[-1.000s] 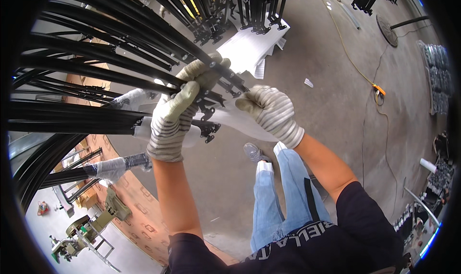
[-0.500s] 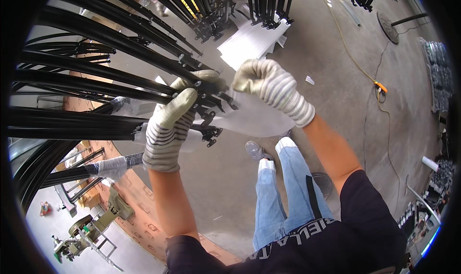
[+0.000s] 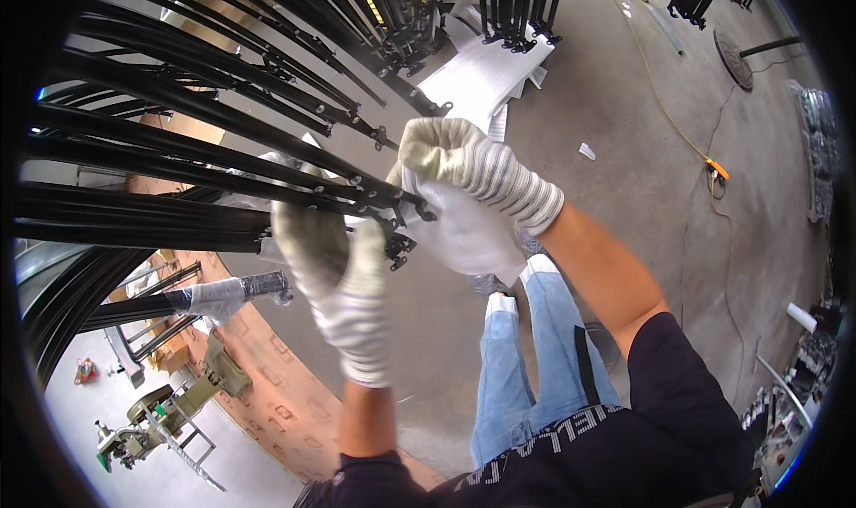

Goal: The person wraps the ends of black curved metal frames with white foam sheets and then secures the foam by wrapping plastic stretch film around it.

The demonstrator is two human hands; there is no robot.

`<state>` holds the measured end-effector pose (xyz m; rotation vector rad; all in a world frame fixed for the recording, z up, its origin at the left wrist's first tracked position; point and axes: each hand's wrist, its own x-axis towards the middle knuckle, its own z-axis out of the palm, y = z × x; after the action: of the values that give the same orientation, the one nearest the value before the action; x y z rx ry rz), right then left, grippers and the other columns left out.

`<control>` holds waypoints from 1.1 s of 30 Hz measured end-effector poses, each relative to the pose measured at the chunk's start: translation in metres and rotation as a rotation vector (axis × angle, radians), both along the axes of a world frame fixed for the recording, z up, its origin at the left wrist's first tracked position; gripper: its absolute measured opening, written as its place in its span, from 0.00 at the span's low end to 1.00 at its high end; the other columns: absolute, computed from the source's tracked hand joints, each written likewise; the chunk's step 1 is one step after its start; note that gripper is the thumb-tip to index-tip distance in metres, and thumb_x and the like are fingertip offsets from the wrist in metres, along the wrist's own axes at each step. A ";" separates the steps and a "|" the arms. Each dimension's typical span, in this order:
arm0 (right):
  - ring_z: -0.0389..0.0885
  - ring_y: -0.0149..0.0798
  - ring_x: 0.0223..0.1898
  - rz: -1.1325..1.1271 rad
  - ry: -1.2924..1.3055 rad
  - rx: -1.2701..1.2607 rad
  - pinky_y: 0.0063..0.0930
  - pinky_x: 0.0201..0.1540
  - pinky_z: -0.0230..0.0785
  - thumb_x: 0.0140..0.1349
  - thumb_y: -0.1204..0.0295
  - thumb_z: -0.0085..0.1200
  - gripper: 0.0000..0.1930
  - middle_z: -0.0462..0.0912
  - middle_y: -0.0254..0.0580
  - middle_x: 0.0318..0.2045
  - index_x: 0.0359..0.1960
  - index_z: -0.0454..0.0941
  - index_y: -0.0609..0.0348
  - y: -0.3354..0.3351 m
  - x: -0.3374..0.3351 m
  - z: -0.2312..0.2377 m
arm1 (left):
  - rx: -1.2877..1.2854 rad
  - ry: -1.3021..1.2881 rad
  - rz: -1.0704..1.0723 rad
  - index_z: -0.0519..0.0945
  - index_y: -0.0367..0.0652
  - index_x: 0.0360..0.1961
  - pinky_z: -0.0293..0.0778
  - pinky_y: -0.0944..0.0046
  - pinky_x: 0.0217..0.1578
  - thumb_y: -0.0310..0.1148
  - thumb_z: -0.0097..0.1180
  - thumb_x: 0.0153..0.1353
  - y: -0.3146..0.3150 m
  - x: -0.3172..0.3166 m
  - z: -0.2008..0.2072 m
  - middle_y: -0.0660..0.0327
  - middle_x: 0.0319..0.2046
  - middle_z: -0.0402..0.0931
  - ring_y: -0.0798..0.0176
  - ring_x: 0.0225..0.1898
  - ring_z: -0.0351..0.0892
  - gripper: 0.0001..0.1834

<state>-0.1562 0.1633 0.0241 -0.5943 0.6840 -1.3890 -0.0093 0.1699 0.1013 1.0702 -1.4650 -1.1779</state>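
My right hand [image 3: 456, 162], in a striped knit glove, is closed at the ends of the black metal tubes [image 3: 223, 116]. A thin, translucent white packing sheet [image 3: 468, 232] hangs from its curled fingers, beside the tube ends. My left hand [image 3: 334, 272], gloved alike and slightly blurred, is just below the tubes with thumb and fingers apart. Its fingertips are partly hidden behind the lower tubes. Small black brackets [image 3: 397, 249] stick out from the tube ends between the two hands.
More black tubes with bracketed ends [image 3: 517, 18] hang at the top. White sheets [image 3: 486, 76] lie beneath them. A yellow cable with an orange connector [image 3: 716, 169] crosses the floor at right. A plastic-wrapped tube bundle [image 3: 223, 299] and a green machine [image 3: 165, 419] are at lower left.
My left hand has let go of the tubes and dropped below them, spreading its fingers. My right hand has shifted left with the sheet. The tubes have fanned apart slightly.
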 end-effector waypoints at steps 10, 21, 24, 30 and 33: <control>0.70 0.20 0.25 0.058 -0.053 -0.024 0.15 0.29 0.65 0.58 0.68 0.52 0.09 0.75 0.29 0.21 0.26 0.75 0.61 -0.004 0.027 -0.008 | -0.293 -0.594 0.370 0.75 0.42 0.39 0.64 0.62 0.48 0.22 0.59 0.46 0.036 0.002 -0.041 0.54 0.44 0.67 0.59 0.47 0.67 0.16; 0.69 0.20 0.25 0.060 0.086 0.030 0.14 0.30 0.65 0.56 0.68 0.55 0.08 0.75 0.27 0.21 0.26 0.75 0.59 -0.005 0.036 -0.009 | -0.240 -0.462 0.338 0.76 0.33 0.26 0.64 0.65 0.48 0.19 0.59 0.46 0.018 0.027 -0.049 0.54 0.46 0.69 0.61 0.46 0.69 0.05; 0.71 0.20 0.27 0.137 -0.008 0.053 0.15 0.31 0.66 0.55 0.67 0.56 0.08 0.76 0.27 0.23 0.27 0.75 0.58 0.002 0.032 -0.019 | -0.226 -0.393 0.326 0.75 0.33 0.26 0.64 0.65 0.48 0.18 0.57 0.46 0.017 0.029 -0.051 0.53 0.47 0.68 0.62 0.46 0.69 0.05; 0.67 0.19 0.24 0.236 0.123 0.055 0.15 0.29 0.63 0.54 0.71 0.56 0.06 0.72 0.24 0.20 0.25 0.73 0.59 0.014 0.027 -0.040 | -0.267 -0.291 0.224 0.71 0.35 0.21 0.73 0.70 0.37 0.15 0.54 0.45 0.009 0.035 -0.054 0.47 0.49 0.67 0.61 0.42 0.73 0.06; 0.68 0.19 0.25 0.191 0.128 0.046 0.16 0.30 0.64 0.55 0.72 0.54 0.06 0.72 0.26 0.20 0.24 0.73 0.59 0.018 0.025 -0.048 | -0.227 -0.264 0.245 0.71 0.35 0.21 0.73 0.69 0.38 0.15 0.54 0.45 0.010 0.036 -0.053 0.47 0.50 0.67 0.60 0.42 0.74 0.06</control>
<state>-0.1308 0.1810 -0.0241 -0.6982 0.7403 -1.1626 0.0270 0.1802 0.0483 1.2388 -1.5727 -0.7008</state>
